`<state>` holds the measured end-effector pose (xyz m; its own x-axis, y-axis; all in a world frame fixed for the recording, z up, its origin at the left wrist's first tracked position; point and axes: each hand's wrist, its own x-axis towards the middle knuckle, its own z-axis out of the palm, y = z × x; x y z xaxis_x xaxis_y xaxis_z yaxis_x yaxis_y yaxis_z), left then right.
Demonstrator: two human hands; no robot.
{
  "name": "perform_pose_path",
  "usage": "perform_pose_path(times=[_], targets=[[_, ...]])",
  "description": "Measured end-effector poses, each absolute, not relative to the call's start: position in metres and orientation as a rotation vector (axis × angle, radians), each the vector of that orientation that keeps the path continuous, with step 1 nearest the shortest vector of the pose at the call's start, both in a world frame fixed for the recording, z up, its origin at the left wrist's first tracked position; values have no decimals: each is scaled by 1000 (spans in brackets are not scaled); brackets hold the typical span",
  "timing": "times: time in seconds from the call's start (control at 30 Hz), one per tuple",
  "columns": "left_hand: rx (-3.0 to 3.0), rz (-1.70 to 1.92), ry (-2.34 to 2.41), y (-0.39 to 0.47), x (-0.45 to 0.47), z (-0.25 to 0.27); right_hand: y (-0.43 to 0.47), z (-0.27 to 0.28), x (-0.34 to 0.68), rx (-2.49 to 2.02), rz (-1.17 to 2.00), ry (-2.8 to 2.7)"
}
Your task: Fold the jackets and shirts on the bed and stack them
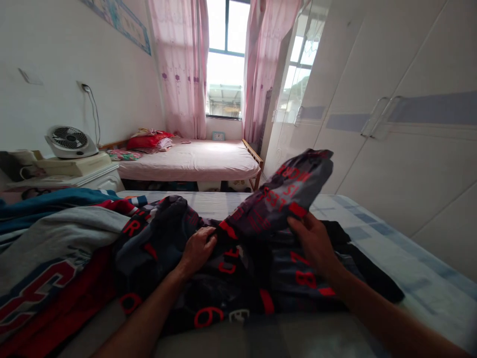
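A dark jacket [261, 273] printed with red letters and numbers lies spread across the bed in front of me. My right hand [311, 236] pinches the edge of a raised part, a sleeve [283, 194] by its shape, which stands up off the bed and tilts right. At the jacket's middle, my left hand [201, 246] has its fingers closed on the dark cloth, close to a red stripe. The fingertips of that hand are partly hidden in the folds.
Left of the jacket lie a grey garment [74, 238] with a large red figure, a red one [89, 293] and a teal one [74, 199]. A checked sheet [376, 233] covers the bed. Beyond are a second bed [201, 161], a small fan [70, 139] and a white wardrobe [402, 164].
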<state>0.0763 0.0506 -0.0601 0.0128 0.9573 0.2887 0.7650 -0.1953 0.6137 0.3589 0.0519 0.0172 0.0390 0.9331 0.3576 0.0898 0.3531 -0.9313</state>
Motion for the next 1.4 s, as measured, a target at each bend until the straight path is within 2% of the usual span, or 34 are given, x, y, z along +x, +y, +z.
perform_pose_path(times=[0.13, 0.37, 0.5, 0.7, 0.83, 0.93, 1.0, 1.07, 1.23, 1.4], targets=[[2091, 923, 1735, 52, 77, -58, -2, -22, 392, -1093, 1230, -1026], [2220, 767, 1649, 52, 83, -43, -15, -29, 445, -1116, 1327, -998], [2250, 664, 1561, 58, 93, -30, 2, -33, 470, -1240, 1181, -1137], [2315, 635, 1582, 74, 105, -25, 15, -20, 482, -1244, 1021, -917], [2368, 574, 1723, 76, 107, -33, 18, -23, 494, -1532, 1015, -967], [2395, 548, 1856, 75, 96, -34, 23, -28, 511, -1802, 544, -1235], [2415, 523, 1927, 77, 83, -29, 32, -28, 525, -1820, 192, -1446], [2446, 441, 1945, 82, 69, -23, 48, -27, 536, -1771, 24, -1617], [2431, 197, 2004, 102, 56, -17, 97, -45, 540, -1764, -74, -1918], [2319, 142, 2159, 115, 59, -23, 120, -75, 534, -2006, -10, -1994]])
